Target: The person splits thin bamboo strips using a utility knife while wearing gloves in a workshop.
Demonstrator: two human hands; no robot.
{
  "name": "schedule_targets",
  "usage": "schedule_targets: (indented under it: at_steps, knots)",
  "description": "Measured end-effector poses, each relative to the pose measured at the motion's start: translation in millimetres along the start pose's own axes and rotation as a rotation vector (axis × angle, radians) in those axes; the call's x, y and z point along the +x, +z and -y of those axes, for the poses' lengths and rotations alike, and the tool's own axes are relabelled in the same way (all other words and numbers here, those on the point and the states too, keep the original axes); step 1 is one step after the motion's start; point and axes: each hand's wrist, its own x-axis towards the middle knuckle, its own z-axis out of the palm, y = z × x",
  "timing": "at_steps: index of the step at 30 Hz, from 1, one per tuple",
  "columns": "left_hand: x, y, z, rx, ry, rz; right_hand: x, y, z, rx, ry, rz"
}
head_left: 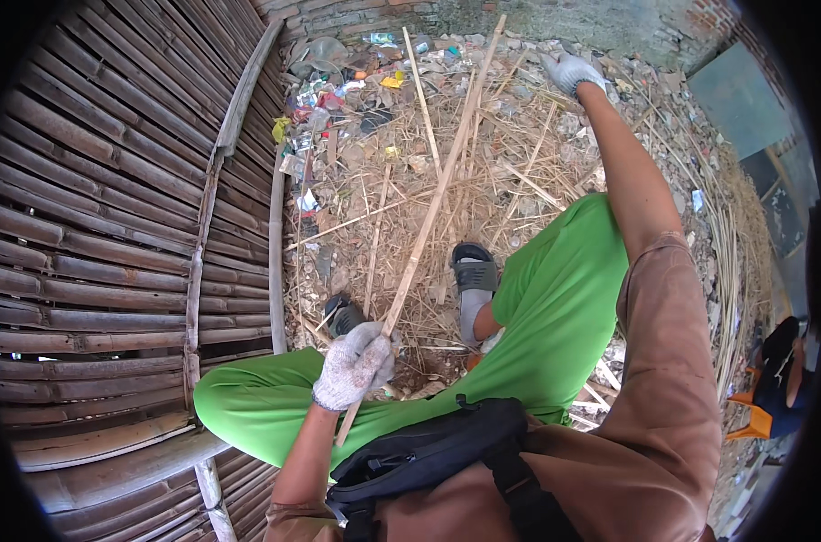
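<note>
A long pale bamboo strip (442,185) runs from my lap out toward the far wall. My left hand (351,366), in a whitish knit glove with brown stains, is closed around it near its lower end. My right hand (575,74), gloved too, is stretched far forward over the littered ground. Its fingers look curled, but what they hold, if anything, is too small to make out. Other thin bamboo strips (421,99) lie on the ground beside and beneath the long one.
Straw-like shavings and litter (324,99) cover the ground around my sandals (474,267). A bamboo slat wall (112,244) stands at left, a masonry wall (600,32) at the back. Long thin strips (722,262) are heaped at right, near another person (783,375) and an orange chair (752,417).
</note>
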Motion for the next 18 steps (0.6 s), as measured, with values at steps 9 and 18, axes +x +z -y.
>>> schedule_targets:
  at_steps: [9, 18]
  knots:
    - [26, 11, -5, 0.721, 0.319, -0.272, -137, -6, 107, 0.306, -0.538, 0.208]
    - [25, 3, 12, 0.306, 0.044, -0.351, -288, 20, 188, 0.298, -0.858, 0.408]
